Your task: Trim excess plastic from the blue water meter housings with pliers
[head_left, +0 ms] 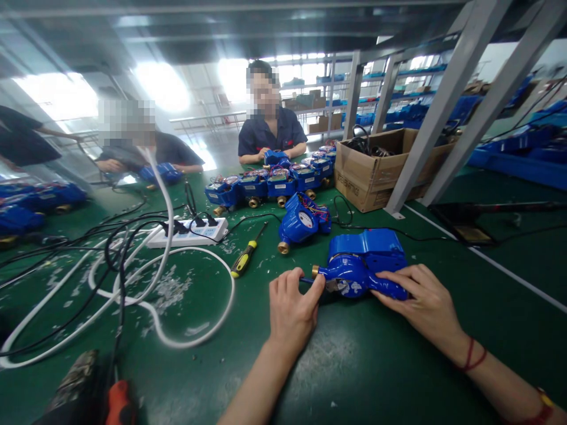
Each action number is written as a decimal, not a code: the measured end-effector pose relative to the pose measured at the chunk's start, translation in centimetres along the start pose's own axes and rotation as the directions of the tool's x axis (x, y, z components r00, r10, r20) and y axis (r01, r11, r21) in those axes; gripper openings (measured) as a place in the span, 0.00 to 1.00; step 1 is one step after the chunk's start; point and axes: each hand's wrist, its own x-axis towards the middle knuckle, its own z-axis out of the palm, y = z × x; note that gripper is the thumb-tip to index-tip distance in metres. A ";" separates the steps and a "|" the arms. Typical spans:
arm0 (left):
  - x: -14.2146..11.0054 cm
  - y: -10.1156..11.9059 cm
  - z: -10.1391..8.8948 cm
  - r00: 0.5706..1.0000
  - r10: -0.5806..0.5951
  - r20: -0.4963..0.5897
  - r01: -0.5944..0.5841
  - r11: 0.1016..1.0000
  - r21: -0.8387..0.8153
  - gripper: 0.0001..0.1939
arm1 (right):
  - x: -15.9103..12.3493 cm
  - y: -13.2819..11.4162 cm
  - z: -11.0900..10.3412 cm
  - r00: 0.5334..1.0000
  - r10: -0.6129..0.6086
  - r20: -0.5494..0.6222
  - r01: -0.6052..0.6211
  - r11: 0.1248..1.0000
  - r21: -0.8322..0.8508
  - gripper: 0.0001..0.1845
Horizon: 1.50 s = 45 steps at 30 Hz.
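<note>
On the bench [345, 366], work looked unfinished: right hand [429, 296] gripped the blue meter [354, 270] by its pipe [390, 287], left hand [292, 304] curled at its brass end [315, 271] (hold unclear), wired meters [280, 188] beyond.

Dark rod [306, 280] mostly hidden by left hand [293, 304], red-handled tool [120, 405] cut off below

That blue meter [352, 271] over there has the left hand [293, 304] at its eight o'clock — right hand [429, 301] gripping at four — and a screwdriver [243, 261] at nine.
</note>
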 end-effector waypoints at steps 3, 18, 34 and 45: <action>0.3 -0.2 0.1 1.000 0.027 -0.015 -0.027 0.999 0.037 0.17 | 0.0 0.1 0.0 1.000 0.013 0.005 -0.013 1.000 -0.003 0.12; 0.6 -0.5 0.1 0.994 0.108 -0.010 -0.105 0.982 0.155 0.17 | -0.2 0.3 0.1 0.999 0.033 0.005 -0.033 0.999 0.013 0.12; 0.3 -0.5 0.1 0.984 0.151 -0.092 -0.131 0.973 0.191 0.13 | -0.2 0.2 -0.1 0.999 0.049 0.016 -0.050 0.999 0.020 0.13; -0.2 -0.9 0.3 0.975 0.177 -0.136 -0.155 0.976 0.155 0.13 | -0.3 0.5 0.1 0.999 0.038 0.011 -0.038 0.998 0.044 0.12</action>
